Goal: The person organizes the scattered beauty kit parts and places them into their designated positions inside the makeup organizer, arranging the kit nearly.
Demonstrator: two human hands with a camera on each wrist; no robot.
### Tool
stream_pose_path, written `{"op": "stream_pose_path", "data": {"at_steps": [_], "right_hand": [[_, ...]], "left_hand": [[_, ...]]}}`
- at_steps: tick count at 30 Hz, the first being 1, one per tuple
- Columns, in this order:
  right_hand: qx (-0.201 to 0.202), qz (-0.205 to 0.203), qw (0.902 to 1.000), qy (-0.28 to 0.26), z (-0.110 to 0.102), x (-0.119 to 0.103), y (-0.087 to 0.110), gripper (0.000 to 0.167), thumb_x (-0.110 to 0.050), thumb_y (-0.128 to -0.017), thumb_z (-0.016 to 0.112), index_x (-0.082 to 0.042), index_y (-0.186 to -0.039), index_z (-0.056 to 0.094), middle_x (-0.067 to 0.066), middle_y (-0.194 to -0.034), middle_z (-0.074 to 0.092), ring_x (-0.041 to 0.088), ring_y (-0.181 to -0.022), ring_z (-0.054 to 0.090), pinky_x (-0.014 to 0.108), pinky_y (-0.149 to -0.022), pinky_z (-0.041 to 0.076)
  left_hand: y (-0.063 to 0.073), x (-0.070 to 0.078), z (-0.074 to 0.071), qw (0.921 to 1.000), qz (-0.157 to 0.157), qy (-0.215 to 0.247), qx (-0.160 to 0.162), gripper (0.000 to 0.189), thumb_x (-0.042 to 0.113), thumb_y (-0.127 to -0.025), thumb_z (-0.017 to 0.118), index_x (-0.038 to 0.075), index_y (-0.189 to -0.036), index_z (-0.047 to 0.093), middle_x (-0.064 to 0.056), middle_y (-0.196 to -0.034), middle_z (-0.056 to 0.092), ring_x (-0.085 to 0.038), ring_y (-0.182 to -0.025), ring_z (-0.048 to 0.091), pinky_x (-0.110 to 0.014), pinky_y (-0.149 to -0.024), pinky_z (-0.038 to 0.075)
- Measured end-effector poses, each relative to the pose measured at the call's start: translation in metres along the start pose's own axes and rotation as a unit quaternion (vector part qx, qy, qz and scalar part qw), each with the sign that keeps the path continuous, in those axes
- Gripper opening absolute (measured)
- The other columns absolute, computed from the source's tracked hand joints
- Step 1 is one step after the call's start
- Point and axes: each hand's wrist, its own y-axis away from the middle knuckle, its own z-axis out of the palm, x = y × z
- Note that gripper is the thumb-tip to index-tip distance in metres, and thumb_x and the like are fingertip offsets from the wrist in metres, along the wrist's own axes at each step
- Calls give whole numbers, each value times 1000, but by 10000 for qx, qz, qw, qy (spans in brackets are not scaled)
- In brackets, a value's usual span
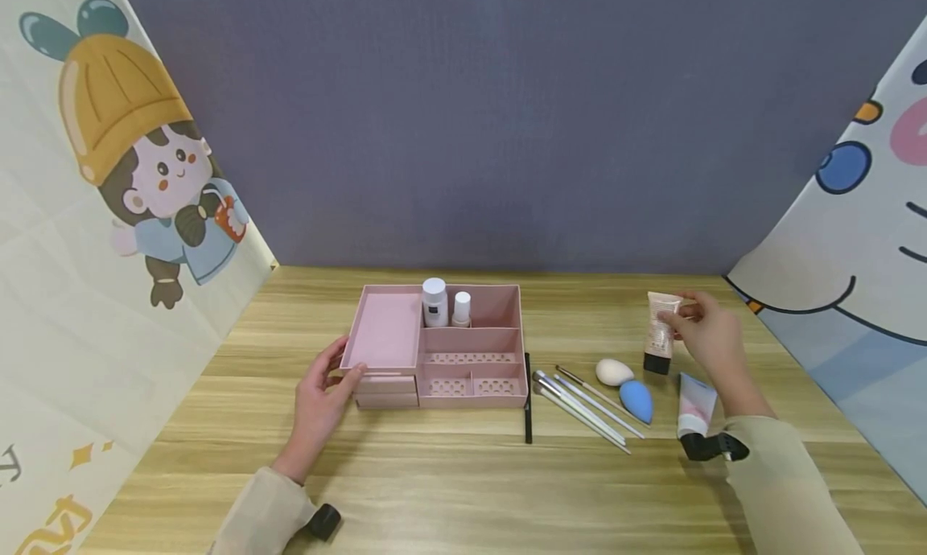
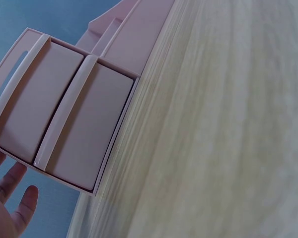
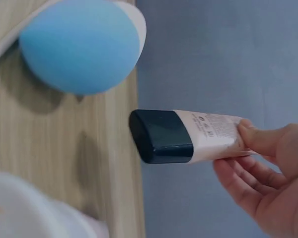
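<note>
In my right hand (image 1: 713, 338) is a beige squeeze tube (image 1: 660, 330) with a black cap, pinched near its end between thumb and fingers. The right wrist view has the tube (image 3: 211, 134) raised off the table, its cap pointing left. My left hand (image 1: 323, 394) rests at the left side of a pink desk organizer (image 1: 384, 326), the thumb by its front corner. Fairly straight fingers show beside the drawer end in the left wrist view. A white bottle (image 1: 434, 304) and a smaller white-capped bottle (image 1: 461, 310) stand in the organizer's back compartment.
Several makeup brushes (image 1: 587, 410) and a black pencil-like stick (image 1: 528, 398) lie right of the organizer. Beyond them are a white makeup sponge (image 1: 614, 372), a blue makeup sponge (image 1: 636, 400) and a white-and-pink tube (image 1: 696, 406) by my right wrist. A grey-blue panel (image 1: 500, 137) borders the table's back.
</note>
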Motion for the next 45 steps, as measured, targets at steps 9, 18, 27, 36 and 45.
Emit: {"op": "stream_pose_path", "data": {"at_steps": [9,18,27,36,45], "right_hand": [[624,-166,9969,-454,3,-16,-1,45,-13,-92,73,9,-127,57,24,-93,64,-16,-60,49,10,-53,48],[898,-326,9933,-657,10,-31,0,39,-8,-89,76,7,-121,59,20,-91,64,-12,-65,50,8,-56,48],[886,-808,9877,-1003,20,-49,1,38,-4,-86,77,8,-118,59,22,-89,64,-13,-67,52,8,-58,48],[940,-1217,9777,-1428,38,-59,1,33,6,-83,76,11,-112,60,23,-86,64,-10,-67,55,10,-59,51],[886,-1537,9709,-1606,51,-75,2,33,8,-80,78,10,-109,61,24,-83,65,-11,-67,56,10,-59,50]], "left_hand": [[0,0,0,10000,4,-63,-20,52,1,-88,72,-2,-137,56,-21,-130,62,3,-101,55,-14,-77,47],[1,0,0,10000,4,-46,-13,52,1,-88,73,-1,-138,56,-21,-130,62,3,-101,56,-13,-77,47],[1,-1,-1,10000,14,-63,9,50,2,-88,72,-2,-136,57,-22,-129,62,2,-101,57,-14,-77,48],[0,-1,-1,9999,2,-169,-17,50,4,-89,73,-1,-136,57,-22,-128,62,1,-102,57,-14,-77,48],[-1,-2,-1,9999,-51,-110,-22,53,2,-88,73,-1,-138,56,-21,-130,62,1,-102,56,-14,-78,48]]}}
